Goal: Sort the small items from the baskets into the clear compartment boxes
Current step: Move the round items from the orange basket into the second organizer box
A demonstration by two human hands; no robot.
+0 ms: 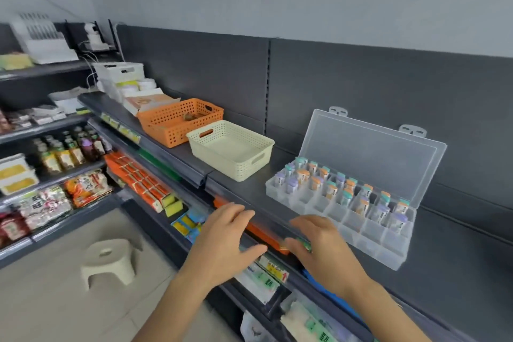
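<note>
Left hand (224, 239), right hand (319, 244) loosely spread, empty, at shelf (244, 191) front edge. Between picks, likely; cream basket (266, 144) bare. Next: pinch item (191, 116) from orange basket (166, 122) for clear box (388, 253).

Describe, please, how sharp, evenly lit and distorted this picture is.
Head view: soft, even light with no hard glare; the wide lens slants and bows the shelf edge; both the left hand and right hand are smeared by blur, while the clear compartment box reads fairly sharp.
</note>
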